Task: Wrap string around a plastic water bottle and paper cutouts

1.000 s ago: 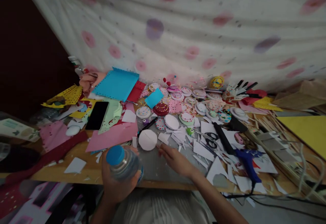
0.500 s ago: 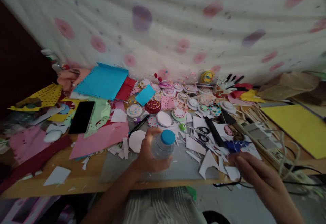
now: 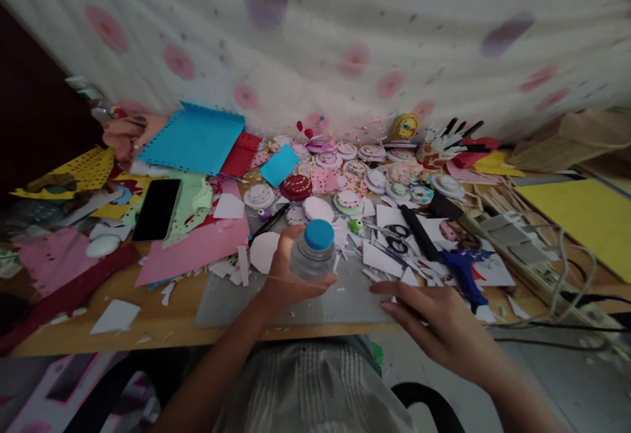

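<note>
My left hand is wrapped round a clear bottle with a blue cap, upright over the grey mat. To its right, my right hand reaches in over the mat's right part, fingers apart and nothing seen between them. Beyond that hand lies a blue glue gun. Black-handled scissors and white paper scraps are behind the mat's front area.
Several decorated paper discs crowd the back of the table. At left are a phone and pink paper. A power strip with cables and a yellow sheet lie at right.
My right hand has moved left, away from the glue gun, toward the bottle. My left hand still holds the bottle. The view has shifted slightly.
</note>
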A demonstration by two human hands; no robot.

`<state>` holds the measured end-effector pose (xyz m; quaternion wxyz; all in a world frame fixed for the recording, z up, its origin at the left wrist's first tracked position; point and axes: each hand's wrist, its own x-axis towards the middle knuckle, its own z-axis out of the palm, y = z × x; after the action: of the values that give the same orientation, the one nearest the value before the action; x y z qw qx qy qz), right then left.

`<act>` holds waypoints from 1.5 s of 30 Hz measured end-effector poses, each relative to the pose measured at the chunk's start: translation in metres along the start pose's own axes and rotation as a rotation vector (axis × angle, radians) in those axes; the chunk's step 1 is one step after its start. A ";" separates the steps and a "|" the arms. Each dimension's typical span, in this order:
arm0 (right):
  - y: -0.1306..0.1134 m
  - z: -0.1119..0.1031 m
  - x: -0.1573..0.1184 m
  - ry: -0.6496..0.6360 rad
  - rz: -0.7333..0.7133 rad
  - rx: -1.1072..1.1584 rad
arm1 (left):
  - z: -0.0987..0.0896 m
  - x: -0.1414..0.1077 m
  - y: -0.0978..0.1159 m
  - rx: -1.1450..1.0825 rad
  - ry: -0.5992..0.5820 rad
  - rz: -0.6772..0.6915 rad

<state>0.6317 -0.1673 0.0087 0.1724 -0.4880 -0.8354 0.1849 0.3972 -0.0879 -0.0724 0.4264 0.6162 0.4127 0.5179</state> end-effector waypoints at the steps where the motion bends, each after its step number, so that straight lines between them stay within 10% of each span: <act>1: 0.000 0.000 0.004 0.005 -0.010 -0.033 | -0.002 -0.001 0.002 -0.012 -0.033 0.001; 14: 0.016 0.007 0.018 -0.048 0.020 -0.102 | -0.033 -0.015 -0.042 -0.323 -0.280 -0.172; 45: 0.018 -0.004 0.072 -0.201 -0.014 0.022 | -0.041 0.021 -0.043 -0.583 -0.533 -0.248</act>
<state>0.6134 -0.0954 0.0110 0.0944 -0.4591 -0.8498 0.2410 0.3558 -0.0513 -0.1035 0.7342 0.5277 0.1952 0.3801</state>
